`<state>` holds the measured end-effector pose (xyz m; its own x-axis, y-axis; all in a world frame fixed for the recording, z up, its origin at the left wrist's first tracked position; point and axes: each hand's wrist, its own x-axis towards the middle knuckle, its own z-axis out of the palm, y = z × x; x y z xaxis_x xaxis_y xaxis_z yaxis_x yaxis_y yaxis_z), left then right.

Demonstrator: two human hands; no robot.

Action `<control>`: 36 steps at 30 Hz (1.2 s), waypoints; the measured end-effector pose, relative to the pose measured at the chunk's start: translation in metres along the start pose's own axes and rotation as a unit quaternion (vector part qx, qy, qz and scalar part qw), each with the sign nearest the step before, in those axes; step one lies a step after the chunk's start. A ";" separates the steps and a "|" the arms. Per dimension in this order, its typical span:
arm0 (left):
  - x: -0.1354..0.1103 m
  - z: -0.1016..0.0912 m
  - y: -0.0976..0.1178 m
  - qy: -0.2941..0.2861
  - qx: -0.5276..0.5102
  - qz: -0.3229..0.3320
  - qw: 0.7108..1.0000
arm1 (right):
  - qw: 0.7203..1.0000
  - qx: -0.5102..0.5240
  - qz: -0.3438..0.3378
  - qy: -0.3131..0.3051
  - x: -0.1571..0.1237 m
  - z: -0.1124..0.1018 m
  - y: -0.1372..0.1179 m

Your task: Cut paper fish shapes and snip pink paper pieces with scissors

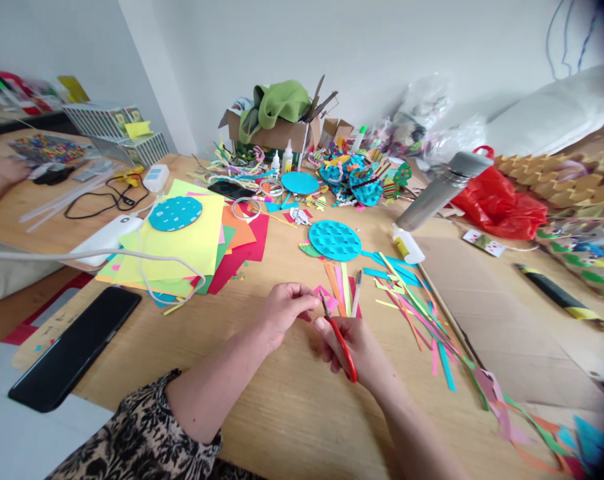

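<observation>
Red-handled scissors (343,350) are in my right hand (365,350), their blades pointing up and left. My left hand (287,308) is closed in a pinch right beside the blade tips; whatever it pinches is too small to make out. Just behind the blades shows a small pink piece of paper (328,300), and I cannot tell whether it lies on the table or is held. Beyond my hands lie narrow paper strips (346,283), a pen (357,293) and a blue textured paper oval (335,241) with a small green-and-yellow cutout (309,249) at its left edge.
Coloured paper sheets (202,230) and a black phone (77,347) lie to the left. Loose strips (442,347), a glue bottle (408,245), a steel flask (439,187) and cardboard (507,320) occupy the right. Another person's hand (5,170) rests at far left.
</observation>
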<state>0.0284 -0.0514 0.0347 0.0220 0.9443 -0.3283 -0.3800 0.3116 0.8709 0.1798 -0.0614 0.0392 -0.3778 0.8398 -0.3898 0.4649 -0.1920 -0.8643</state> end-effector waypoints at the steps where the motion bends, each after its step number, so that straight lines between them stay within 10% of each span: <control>1: 0.000 0.000 0.000 0.001 -0.001 0.000 1.000 | 1.000 -0.001 0.000 0.000 0.000 0.000 0.000; 36: -0.001 0.000 0.000 -0.016 0.012 -0.015 1.000 | 1.000 -0.001 0.002 0.002 -0.002 -0.001 -0.003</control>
<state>0.0286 -0.0519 0.0349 0.0634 0.9376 -0.3420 -0.3568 0.3413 0.8696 0.1797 -0.0623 0.0428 -0.3729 0.8409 -0.3923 0.4682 -0.1945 -0.8619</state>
